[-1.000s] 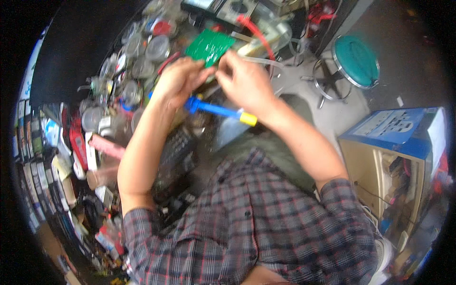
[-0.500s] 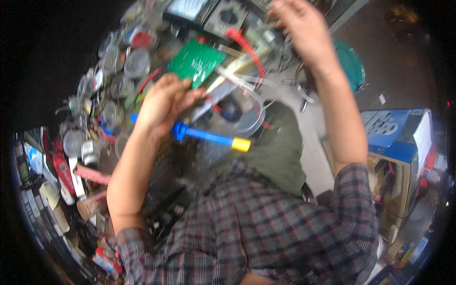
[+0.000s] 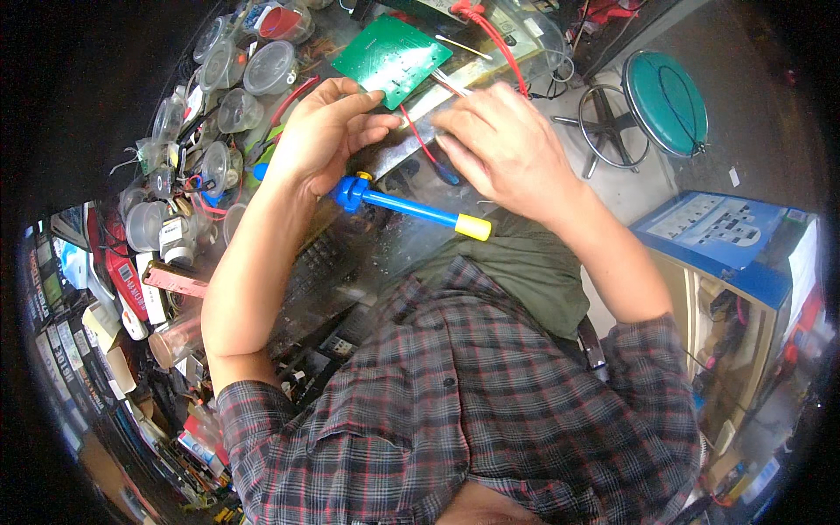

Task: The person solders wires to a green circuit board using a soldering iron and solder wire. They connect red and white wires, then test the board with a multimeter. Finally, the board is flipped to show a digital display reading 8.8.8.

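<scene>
**A:** so where's the cam sitting?

**B:** head-mounted, left one of a side-by-side fisheye pair. Looks steeply down over the shirt (image 3: 490, 411) at the bench (image 3: 350, 262), pretty close in.

**A:** what's where?

**B:** hands mid-upper frame, forearms rising from the lower part, stool (image 3: 665, 101) upper right. Edges bend near the rim, corners go black. Only one view.

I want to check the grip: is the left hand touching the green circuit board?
Touching. The head view shows the left hand with its fingertips resting on the near edge of the green circuit board, no gap visible.
</scene>
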A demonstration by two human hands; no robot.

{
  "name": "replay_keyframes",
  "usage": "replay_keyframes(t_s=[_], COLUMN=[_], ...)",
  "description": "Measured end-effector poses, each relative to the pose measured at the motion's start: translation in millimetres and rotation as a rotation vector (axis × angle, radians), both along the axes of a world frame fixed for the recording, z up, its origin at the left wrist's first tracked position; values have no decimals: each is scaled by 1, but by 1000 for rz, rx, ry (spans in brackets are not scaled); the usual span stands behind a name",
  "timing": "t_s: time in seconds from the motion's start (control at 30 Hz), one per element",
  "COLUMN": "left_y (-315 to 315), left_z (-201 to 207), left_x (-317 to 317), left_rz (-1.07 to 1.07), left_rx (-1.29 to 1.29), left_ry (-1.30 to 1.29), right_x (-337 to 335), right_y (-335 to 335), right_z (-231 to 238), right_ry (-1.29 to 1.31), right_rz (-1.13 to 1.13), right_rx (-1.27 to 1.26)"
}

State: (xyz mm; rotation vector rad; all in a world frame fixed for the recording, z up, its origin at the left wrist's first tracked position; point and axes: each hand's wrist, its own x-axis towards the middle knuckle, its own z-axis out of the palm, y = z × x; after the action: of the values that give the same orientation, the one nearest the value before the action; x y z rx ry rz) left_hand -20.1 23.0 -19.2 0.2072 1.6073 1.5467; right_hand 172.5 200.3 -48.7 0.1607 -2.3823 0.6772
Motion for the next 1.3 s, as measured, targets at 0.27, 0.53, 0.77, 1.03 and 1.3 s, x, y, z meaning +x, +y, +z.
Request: replay_keyframes(t_s=[0.27,0.53,0.77,1.03,1.3], left_y=[1,-9,-11,-40,-31], left_z=[2,8,31,52,39], left_x=[1,2,13,12,22], left_rz=[18,-28,-3,-225,-470], left_rx=[3,88,51,-447,-712], left_ry=[-5,-126,-66,1134,1629], right_x=[-30,-34,-33,-34,-31], right_y=[5,5,5,5,2], right_z=[-8,-12,-11,-11,0], right_ry=[56,91,17,6,16], right_rz=[-75,-68,-68,-79,-92], right_rx=[197,180,182,197,223])
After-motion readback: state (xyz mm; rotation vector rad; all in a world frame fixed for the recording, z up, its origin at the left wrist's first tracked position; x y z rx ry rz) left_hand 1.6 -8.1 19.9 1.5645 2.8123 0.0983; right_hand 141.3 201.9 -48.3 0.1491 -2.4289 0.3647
